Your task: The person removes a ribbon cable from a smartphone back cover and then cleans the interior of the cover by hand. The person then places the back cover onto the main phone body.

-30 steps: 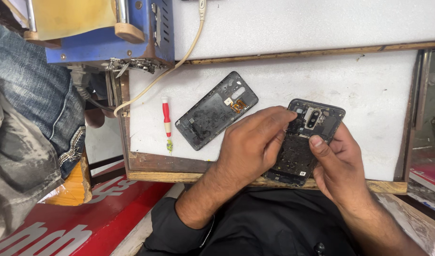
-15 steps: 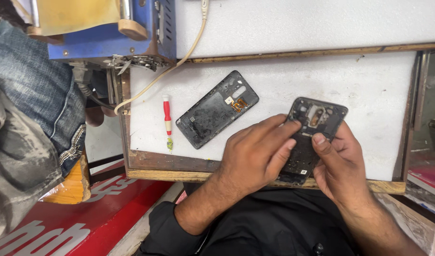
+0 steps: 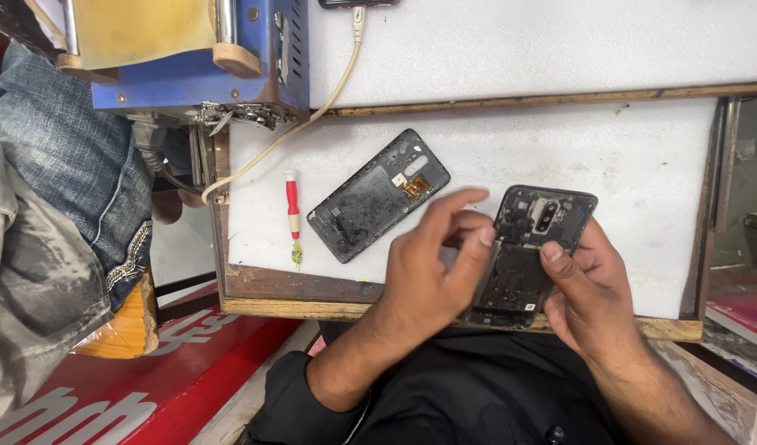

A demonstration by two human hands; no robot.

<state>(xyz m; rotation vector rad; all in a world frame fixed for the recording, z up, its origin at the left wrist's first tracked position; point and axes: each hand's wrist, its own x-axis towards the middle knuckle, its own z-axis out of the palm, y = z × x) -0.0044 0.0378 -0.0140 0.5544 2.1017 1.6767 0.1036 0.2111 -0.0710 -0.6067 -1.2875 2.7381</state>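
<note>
Holding opened phone | right hand beneath | left hand alongside

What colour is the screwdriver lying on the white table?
Red and cream, with a yellowish tip: the screwdriver, in the head view.

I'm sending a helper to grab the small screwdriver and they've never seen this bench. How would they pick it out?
Start at the white worktop with the wooden rim. On its left part, below the blue machine, the screwdriver lies alone, just left of the detached dark phone back cover. It is the only thin stick-shaped thing there, with a red and cream handle, unlike the flat dark phone parts.
</note>
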